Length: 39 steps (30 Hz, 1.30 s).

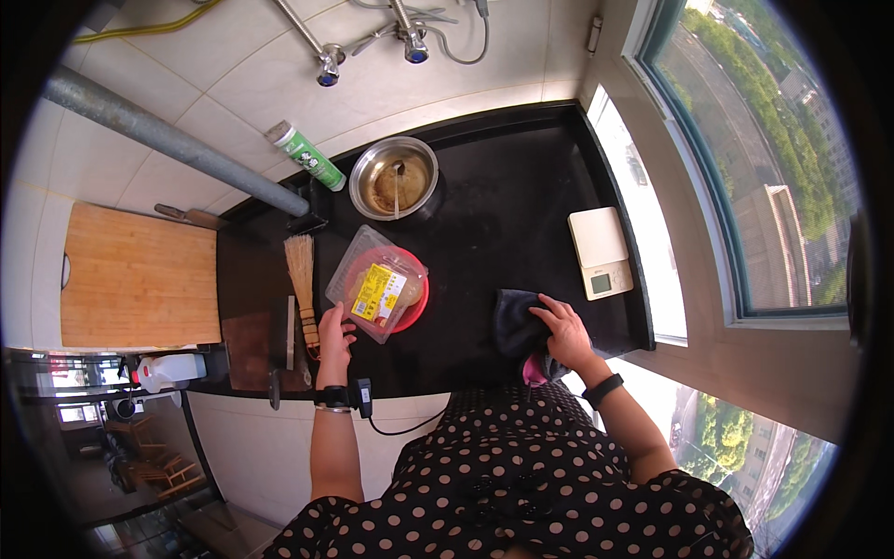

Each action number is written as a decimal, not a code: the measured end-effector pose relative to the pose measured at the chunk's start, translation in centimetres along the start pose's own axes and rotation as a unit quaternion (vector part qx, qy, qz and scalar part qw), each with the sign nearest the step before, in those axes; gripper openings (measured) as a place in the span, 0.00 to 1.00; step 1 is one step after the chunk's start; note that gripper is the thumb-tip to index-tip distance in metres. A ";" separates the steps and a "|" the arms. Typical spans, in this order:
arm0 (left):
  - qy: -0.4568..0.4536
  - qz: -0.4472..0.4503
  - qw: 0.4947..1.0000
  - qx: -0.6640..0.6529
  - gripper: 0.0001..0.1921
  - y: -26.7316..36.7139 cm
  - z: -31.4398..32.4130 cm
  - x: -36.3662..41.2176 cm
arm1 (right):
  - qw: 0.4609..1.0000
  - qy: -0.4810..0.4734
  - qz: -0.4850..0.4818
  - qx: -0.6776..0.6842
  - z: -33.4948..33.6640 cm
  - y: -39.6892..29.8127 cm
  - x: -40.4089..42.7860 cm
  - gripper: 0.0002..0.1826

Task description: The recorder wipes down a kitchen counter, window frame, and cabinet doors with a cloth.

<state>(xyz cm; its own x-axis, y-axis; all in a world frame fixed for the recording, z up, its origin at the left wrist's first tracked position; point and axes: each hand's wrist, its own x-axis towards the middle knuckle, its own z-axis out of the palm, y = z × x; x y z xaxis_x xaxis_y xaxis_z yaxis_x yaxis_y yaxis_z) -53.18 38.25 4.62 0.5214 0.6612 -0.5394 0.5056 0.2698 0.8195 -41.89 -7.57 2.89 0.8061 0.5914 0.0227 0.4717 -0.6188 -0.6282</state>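
A clear plastic container or lid (349, 264) with a yellow and white label lies tilted over a red bowl (423, 307), whose contents show only dimly through it. My left hand (336, 339) is at its lower left corner, fingers apart; whether they touch it is hard to tell. At the right, my right hand (564, 334) rests on a dark cloth (513, 325) near the counter's front edge, its fingers spread. Some pink material (533, 370) shows beside the cloth. A metal pot (359, 187) holding a spoon (397, 192) and brownish residue stands behind the red bowl.
Left of the bowl lie a whisk-like straw brush (302, 272) and a cleaver (290, 332). Farther left is a wooden cutting board (143, 276). A green tube-shaped package (311, 159) leans near a grey pipe (174, 143). A kitchen scale (599, 241) sits by the window at right.
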 end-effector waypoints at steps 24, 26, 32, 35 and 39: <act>-0.054 0.049 0.996 -0.048 0.17 -4.4 2.6 0.5 | 1.000 -0.003 0.006 -0.019 0.3 -0.2 0.1 0.35; -0.062 0.052 0.995 -0.065 0.17 -4.5 2.5 0.8 | 1.000 -0.002 0.010 -0.020 0.3 -0.4 0.2 0.35; -0.071 0.063 0.992 -0.085 0.14 -4.1 2.5 0.3 | 1.000 -0.006 0.018 -0.025 0.5 -0.3 0.0 0.36; -0.058 0.089 0.992 -0.072 0.15 -3.1 2.7 -0.5 | 0.999 -0.007 0.019 -0.027 0.4 -0.4 0.1 0.36; -0.096 0.068 0.993 -0.025 0.16 -1.8 3.3 -1.6 | 0.999 0.001 0.025 -0.024 0.5 -0.5 0.1 0.36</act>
<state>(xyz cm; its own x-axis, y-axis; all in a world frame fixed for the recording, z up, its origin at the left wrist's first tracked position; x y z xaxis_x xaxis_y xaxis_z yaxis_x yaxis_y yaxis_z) -52.65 34.42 3.34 0.7061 0.5503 -0.4456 0.3884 0.2252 0.8935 -42.24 -6.98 2.84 0.8301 0.5576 -0.0061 0.4470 -0.6720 -0.5904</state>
